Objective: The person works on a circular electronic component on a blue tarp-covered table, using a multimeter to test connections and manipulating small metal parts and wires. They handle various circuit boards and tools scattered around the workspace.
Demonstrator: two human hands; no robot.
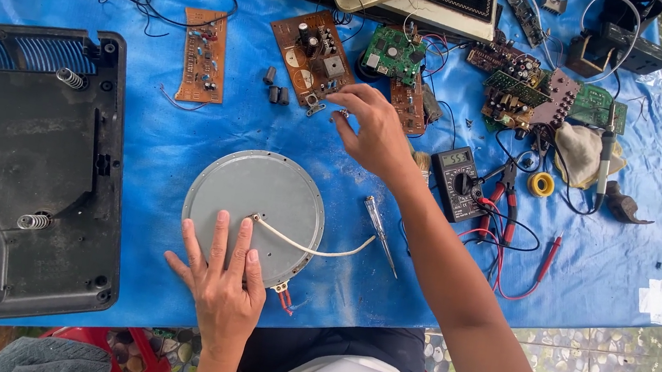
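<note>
Our left hand (223, 283) lies flat, fingers spread and gripping nothing, on the round grey metal heating disc (262, 194), pressing its 6 o'clock edge. Our right hand (372, 132), at the disc's 1 o'clock, pinches toward a small metal part (315, 108) beside the brown circuit board (312, 54); we cannot tell if it grips.

Round grey metal disc (256, 202) flat on blue table (184, 133)
</note>
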